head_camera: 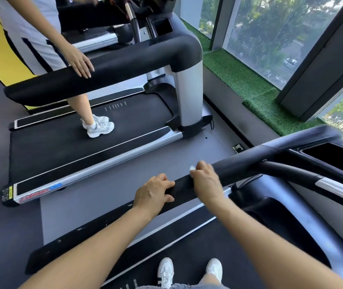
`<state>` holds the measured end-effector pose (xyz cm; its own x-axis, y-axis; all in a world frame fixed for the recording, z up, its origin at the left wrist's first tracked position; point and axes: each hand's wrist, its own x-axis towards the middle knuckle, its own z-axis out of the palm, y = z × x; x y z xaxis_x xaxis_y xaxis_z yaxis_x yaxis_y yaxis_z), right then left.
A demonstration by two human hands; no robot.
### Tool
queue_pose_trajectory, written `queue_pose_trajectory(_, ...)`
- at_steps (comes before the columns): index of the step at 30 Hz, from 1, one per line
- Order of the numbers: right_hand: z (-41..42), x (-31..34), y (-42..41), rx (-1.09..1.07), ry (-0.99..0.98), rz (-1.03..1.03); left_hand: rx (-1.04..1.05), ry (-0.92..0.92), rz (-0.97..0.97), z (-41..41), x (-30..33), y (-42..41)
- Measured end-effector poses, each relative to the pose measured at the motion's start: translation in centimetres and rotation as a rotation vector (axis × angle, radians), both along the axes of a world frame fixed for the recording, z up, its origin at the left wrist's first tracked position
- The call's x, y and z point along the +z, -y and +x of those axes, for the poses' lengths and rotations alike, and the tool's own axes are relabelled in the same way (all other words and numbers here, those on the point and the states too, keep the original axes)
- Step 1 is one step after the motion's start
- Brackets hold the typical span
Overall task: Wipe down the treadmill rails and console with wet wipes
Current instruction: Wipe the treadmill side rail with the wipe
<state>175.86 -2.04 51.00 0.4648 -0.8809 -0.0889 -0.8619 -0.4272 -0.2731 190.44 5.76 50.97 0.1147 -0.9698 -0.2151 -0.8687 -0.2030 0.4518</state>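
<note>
The left hand (155, 191) curls over the near end of the treadmill's left rail (239, 165) — apparently to brace — while the right hand (205, 180), just beyond it, presses a bunched wet wipe (191, 168) to the rail's top for scrubbing.

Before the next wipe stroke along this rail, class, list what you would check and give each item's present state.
1. Wet wipe in the right hand: ok, pinched, a white corner shows.
2. Wipe against the left rail: ok.
3. Left hand steadying the rail: ok.
4. Rail ahead, toward the console, free: ok.
5. Wipe moist enough: cannot tell.
6. Other person's hand apart: ok, on the next treadmill.
</note>
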Motion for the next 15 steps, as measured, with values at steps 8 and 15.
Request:
queue_pose_trajectory(8, -4.2, 0.5, 2.9, 0.053, -0.01, -0.011, 0.02, -0.004, 0.005, -0.2, 0.3, -0.1)
queue_pose_trajectory(15, -2.2, 0.2, -0.1, -0.031, 0.055, -0.06, 0.034, 0.067, 0.03, -0.7, 0.9, -1.4)
